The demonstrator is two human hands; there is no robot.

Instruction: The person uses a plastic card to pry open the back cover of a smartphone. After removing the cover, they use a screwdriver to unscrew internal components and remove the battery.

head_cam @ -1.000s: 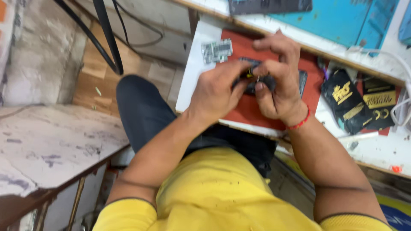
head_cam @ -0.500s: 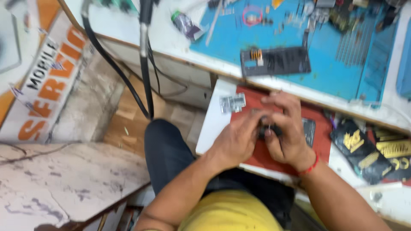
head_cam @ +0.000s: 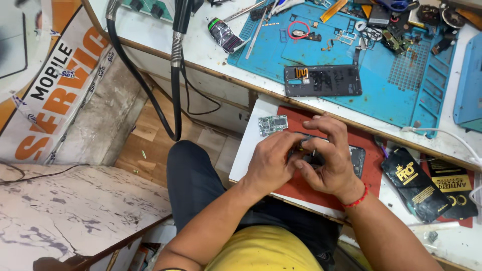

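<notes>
Left hand (head_cam: pixel 271 163) and right hand (head_cam: pixel 329 160) gripping dark opened phone (head_cam: pixel 351 158), red mat (head_cam: pixel 371 168), small circuit board (head_cam: pixel 272 124) beside

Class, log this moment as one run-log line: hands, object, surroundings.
left hand gripping opened phone | right hand pinching its top end | phone on red mat | circuit board beside | phone frame on blue mat

Bright, even light is falling from overhead, washing the white worktop (head_cam: pixel 211 47) pale. The hands (head_cam: pixel 301 163) are casting only soft shadows on the red mat (head_cam: pixel 374 168). Glare is glinting off black glossy packets (head_cam: pixel 414 183). Edges are bending slightly and softening.
</notes>
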